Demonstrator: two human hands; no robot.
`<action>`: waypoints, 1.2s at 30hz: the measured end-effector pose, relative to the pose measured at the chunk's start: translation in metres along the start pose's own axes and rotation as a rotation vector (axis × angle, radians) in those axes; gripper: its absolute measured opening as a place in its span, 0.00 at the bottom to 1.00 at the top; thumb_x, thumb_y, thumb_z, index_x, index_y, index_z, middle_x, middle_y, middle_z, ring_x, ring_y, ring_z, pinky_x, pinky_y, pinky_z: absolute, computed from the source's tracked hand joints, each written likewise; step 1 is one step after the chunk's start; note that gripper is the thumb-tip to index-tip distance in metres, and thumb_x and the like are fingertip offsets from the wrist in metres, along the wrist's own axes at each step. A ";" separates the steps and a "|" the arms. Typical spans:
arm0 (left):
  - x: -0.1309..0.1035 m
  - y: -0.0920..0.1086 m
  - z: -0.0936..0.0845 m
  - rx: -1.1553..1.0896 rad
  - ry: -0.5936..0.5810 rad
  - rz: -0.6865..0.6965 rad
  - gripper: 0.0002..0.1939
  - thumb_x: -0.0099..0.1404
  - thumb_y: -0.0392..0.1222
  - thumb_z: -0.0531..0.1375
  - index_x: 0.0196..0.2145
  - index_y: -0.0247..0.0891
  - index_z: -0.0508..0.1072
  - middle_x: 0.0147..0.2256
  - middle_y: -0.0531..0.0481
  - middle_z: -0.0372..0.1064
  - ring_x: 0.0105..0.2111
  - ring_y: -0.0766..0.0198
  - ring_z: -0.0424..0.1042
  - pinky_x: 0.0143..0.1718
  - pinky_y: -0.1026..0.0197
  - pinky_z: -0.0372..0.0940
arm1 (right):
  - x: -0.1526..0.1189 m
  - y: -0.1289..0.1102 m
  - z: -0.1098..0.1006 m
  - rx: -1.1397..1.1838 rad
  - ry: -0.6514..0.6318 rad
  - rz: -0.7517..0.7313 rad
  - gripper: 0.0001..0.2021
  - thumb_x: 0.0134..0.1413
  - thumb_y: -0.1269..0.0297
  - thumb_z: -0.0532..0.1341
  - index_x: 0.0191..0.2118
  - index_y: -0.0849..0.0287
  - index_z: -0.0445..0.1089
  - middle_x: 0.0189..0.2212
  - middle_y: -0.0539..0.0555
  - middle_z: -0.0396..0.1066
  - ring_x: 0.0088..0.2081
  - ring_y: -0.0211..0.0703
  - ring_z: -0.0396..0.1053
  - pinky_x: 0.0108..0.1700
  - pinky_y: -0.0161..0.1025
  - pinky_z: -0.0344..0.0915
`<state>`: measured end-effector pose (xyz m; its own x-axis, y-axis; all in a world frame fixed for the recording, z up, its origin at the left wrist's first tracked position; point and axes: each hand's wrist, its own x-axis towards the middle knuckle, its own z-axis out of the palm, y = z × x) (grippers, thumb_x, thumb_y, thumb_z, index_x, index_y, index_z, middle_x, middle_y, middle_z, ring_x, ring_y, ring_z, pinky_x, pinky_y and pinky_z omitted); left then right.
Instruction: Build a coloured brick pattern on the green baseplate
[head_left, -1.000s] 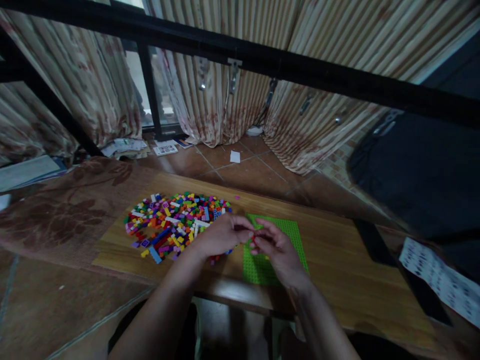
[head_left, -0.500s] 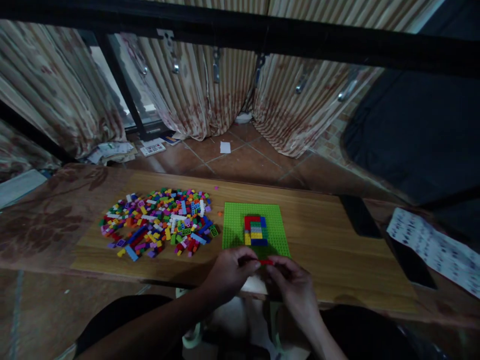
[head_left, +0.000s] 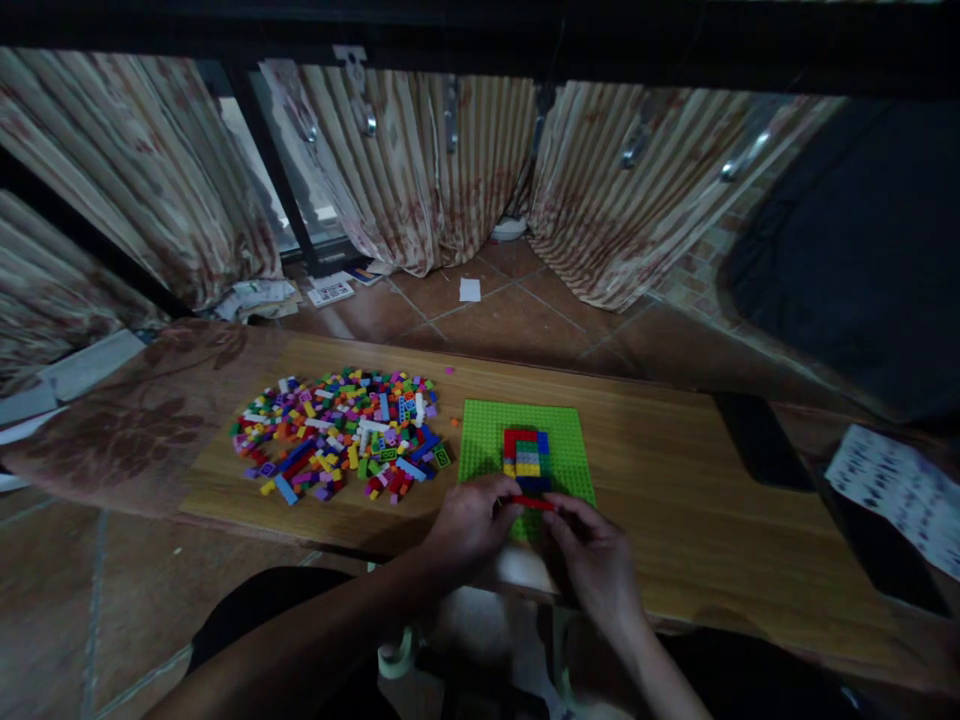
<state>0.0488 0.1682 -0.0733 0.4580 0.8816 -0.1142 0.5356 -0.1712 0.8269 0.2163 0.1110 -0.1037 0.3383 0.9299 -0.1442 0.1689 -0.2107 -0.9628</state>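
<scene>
A long red brick [head_left: 533, 502] is pinched at its two ends, my left hand [head_left: 474, 520] on one side and my right hand [head_left: 592, 545] on the other. Both hands are closed on it over the near part of a green baseplate [head_left: 564, 425]. Just beyond the red brick, a small block of joined bricks [head_left: 528, 452] stands on the baseplate, with red, blue, grey, yellow and green parts and a dark blue brick at its near side. My left fingers partly cover the near left of the plate.
A wide heap of loose coloured bricks [head_left: 352, 430] covers the left of the wooden table [head_left: 675, 520]. A black phone-like slab [head_left: 761, 440] and a printed sheet [head_left: 896, 490] lie at the right. Curtains [head_left: 450, 190] hang beyond the tiled floor.
Both hands have moved the red brick forward, nearer the joined bricks on the baseplate. The whole view has shifted slightly, so the table appears further right.
</scene>
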 end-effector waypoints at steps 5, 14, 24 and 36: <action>0.000 0.001 -0.006 0.087 0.034 0.036 0.08 0.65 0.41 0.57 0.37 0.39 0.75 0.36 0.51 0.75 0.37 0.61 0.73 0.38 0.62 0.64 | -0.001 -0.002 0.004 -0.020 0.032 -0.017 0.15 0.50 0.54 0.65 0.41 0.56 0.76 0.37 0.55 0.78 0.38 0.46 0.74 0.42 0.43 0.69; 0.003 -0.004 0.003 0.259 0.067 0.083 0.10 0.67 0.43 0.55 0.40 0.43 0.76 0.38 0.51 0.74 0.38 0.62 0.73 0.39 0.62 0.64 | 0.001 -0.003 0.006 0.080 0.104 0.039 0.16 0.46 0.52 0.67 0.38 0.58 0.77 0.32 0.54 0.77 0.33 0.44 0.73 0.37 0.41 0.69; 0.015 -0.005 0.010 0.256 0.099 0.026 0.10 0.66 0.42 0.56 0.41 0.42 0.75 0.40 0.51 0.75 0.41 0.61 0.73 0.43 0.60 0.66 | 0.019 -0.003 0.007 0.069 0.142 -0.038 0.12 0.48 0.56 0.66 0.36 0.58 0.77 0.34 0.54 0.77 0.36 0.45 0.72 0.42 0.43 0.68; 0.019 -0.001 0.010 0.306 0.123 -0.007 0.09 0.66 0.43 0.58 0.40 0.44 0.77 0.38 0.52 0.75 0.41 0.62 0.74 0.42 0.61 0.66 | 0.020 0.005 0.006 -0.080 0.141 -0.203 0.08 0.54 0.60 0.62 0.36 0.56 0.76 0.35 0.53 0.75 0.38 0.43 0.71 0.42 0.40 0.67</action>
<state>0.0637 0.1812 -0.0820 0.3743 0.9266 -0.0361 0.7354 -0.2729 0.6203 0.2181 0.1300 -0.1122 0.4146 0.9057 0.0884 0.3172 -0.0528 -0.9469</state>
